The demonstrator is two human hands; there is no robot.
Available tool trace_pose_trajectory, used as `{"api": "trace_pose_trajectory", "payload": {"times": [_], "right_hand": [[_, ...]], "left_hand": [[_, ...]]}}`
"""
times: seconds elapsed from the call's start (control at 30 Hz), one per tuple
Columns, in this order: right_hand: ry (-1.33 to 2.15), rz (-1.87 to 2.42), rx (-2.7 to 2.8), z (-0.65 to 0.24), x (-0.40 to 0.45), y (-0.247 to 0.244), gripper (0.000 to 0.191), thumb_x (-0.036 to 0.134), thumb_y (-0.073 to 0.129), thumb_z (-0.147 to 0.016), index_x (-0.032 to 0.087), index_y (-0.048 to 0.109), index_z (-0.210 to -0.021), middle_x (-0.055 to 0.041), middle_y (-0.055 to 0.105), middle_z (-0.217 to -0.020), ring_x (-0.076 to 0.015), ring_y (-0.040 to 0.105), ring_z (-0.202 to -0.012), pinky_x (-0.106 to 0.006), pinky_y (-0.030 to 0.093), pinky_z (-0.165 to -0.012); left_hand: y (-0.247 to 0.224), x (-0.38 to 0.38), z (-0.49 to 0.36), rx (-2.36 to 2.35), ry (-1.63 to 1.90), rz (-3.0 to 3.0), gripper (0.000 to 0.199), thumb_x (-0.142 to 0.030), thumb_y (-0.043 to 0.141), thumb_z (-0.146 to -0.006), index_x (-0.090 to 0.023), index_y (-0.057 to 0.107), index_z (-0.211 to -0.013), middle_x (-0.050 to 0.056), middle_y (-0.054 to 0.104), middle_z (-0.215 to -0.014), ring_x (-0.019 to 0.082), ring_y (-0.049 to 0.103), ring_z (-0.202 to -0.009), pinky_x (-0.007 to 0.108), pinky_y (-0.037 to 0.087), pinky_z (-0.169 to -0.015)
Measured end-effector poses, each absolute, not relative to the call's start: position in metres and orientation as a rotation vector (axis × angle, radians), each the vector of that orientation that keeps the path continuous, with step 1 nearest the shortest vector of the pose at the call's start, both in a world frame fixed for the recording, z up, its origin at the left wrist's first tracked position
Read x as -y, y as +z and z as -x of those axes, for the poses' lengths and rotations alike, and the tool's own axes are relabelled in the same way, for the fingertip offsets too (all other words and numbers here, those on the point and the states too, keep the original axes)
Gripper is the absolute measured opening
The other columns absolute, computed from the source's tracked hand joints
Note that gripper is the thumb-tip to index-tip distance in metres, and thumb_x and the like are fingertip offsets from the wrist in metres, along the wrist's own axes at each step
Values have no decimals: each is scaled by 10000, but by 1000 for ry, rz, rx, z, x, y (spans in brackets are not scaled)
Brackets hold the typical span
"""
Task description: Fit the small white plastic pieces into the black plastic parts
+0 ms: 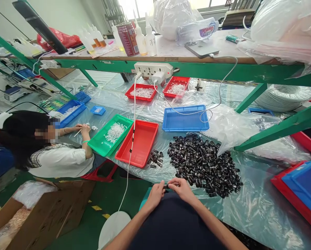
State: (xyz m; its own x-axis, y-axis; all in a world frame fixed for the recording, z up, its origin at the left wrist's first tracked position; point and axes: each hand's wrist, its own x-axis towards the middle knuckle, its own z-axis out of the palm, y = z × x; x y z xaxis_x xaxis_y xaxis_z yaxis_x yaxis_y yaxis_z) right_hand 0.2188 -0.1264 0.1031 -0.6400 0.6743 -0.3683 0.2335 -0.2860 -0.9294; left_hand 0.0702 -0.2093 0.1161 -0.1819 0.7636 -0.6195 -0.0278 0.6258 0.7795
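Note:
At the front edge of the table, my left hand (157, 192) and my right hand (180, 188) meet around one small black piece (166, 186). The fingers of both are closed on it, the left hand at one end and the right hand at the other. Just beyond them lies a large heap of black pieces (203, 163). A smaller group of black pieces (156, 158) rests left of the heap, beside a red tray (138, 144) with a bare bottom. Behind the heap is a blue tray (185, 119).
A green tray (100, 140) holds white pieces. At the left a person (61, 158) works with both hands. A white cable (129, 163) hangs over the red tray. A green-edged shelf (105, 66) crosses above the table. Stacked trays (303, 187) sit at right.

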Motion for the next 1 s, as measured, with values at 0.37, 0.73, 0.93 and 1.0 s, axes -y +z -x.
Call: {"api": "trace_pose_trajectory", "payload": {"times": [0.37, 0.73, 0.93, 1.0], "right_hand": [[1732, 1318, 2030, -155, 77, 59, 391, 454, 566, -880, 153, 673, -1106, -69, 744, -821, -192, 659, -660, -271, 488, -558], [931, 1381, 2617, -187, 19, 58, 119, 65, 672, -744, 143, 664, -833, -173, 662, -1041, -320, 528, -1113, -458, 336, -1004], [1043, 1332, 2530, -190, 28, 70, 133, 256, 564, -869, 187, 678, -877, -73, 697, -841, -236, 600, -871, -353, 452, -811], [1205, 1294, 2407, -195, 41, 81, 239, 354, 507, -908, 186, 667, -965, -43, 700, -801, -199, 614, -747, -307, 475, -690]], "left_hand": [[90, 231, -36, -1599, 993, -123, 689, -894, 514, -561, -232, 329, -513, -117, 232, -347, 19, 135, -299, 190, 97, -347], [88, 235, -43, -1486, 1003, -86, 703, -908, 529, -526, -239, 312, -507, -120, 219, -329, 14, 110, -284, 186, 86, -329], [111, 213, -39, -1381, 1017, -131, 569, -742, 579, -657, -211, 405, -547, -114, 259, -363, 17, 117, -307, 192, 65, -367], [122, 204, -40, -1330, 1033, -140, 487, -651, 578, -708, -195, 457, -585, -105, 298, -381, 20, 125, -317, 198, 63, -378]]}}
